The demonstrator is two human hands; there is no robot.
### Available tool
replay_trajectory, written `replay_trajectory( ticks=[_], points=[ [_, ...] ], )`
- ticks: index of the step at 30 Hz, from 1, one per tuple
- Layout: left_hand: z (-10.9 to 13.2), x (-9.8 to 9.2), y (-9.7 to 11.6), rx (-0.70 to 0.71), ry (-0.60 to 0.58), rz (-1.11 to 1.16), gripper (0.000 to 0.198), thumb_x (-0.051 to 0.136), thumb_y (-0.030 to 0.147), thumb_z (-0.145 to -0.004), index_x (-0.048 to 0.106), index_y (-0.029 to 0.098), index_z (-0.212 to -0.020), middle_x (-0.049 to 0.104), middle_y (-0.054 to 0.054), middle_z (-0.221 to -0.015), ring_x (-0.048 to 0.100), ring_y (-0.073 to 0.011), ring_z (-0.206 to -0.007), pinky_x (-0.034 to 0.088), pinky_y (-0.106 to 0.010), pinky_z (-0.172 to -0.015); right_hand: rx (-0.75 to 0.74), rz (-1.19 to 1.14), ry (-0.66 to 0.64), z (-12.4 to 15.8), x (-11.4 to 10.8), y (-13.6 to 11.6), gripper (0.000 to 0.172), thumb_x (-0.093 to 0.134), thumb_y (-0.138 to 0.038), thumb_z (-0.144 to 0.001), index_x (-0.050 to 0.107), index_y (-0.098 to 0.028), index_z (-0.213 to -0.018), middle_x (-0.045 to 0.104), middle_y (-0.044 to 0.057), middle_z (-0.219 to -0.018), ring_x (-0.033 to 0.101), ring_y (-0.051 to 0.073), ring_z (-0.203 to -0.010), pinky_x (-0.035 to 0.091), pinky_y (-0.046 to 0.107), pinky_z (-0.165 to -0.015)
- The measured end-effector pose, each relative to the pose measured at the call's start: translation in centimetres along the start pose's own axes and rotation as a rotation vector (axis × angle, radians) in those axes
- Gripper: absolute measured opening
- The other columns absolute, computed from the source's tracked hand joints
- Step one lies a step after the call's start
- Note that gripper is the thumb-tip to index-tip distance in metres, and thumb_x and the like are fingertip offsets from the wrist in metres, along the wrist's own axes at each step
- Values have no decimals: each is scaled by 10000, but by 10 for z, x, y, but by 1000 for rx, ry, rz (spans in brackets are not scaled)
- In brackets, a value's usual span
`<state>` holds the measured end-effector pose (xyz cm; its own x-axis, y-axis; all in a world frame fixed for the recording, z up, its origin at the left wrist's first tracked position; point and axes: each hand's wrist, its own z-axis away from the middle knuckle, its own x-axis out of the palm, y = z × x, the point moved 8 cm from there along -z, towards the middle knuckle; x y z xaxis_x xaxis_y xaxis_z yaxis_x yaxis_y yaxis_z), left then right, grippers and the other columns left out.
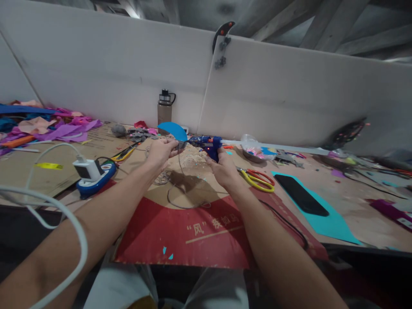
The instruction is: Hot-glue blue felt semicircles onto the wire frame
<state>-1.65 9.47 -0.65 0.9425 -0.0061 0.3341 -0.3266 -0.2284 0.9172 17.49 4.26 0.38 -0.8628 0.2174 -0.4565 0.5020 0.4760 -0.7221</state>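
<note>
My left hand (162, 151) is closed in a pinch on a blue paper piece (172, 130), a rounded fan shape held up above the bench. My right hand (221, 166) grips a blue hot glue gun (206, 143) by its handle. The gun's nozzle points left and sits right at the lower edge of the blue piece. A red light glows on the gun's body. A thin black cord runs from the gun down over the red and tan cardboard sheet (193, 231) under my forearms.
Yellow and orange scissors (256, 178) lie right of my right hand. A black phone (301, 194) rests on a cyan sheet (334, 223). A blue power strip with white charger (94, 175) sits left, a water bottle (164, 107) at the back, purple scraps (61, 128) far left.
</note>
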Motion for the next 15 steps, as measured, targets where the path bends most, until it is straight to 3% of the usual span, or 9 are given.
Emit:
replay_trajectory(
  ticks=[15],
  points=[
    [2,0,3,-16,29,36,66,606,61,-688,583,76,-628,636,-60,-683,623,-114,-607,558,-314,-717,14,29,14,0,-2,-2,343,524,-320,-755,550,-168,-1062,629,73,-901,560,213,-810,431,352,-746]
  ],
)
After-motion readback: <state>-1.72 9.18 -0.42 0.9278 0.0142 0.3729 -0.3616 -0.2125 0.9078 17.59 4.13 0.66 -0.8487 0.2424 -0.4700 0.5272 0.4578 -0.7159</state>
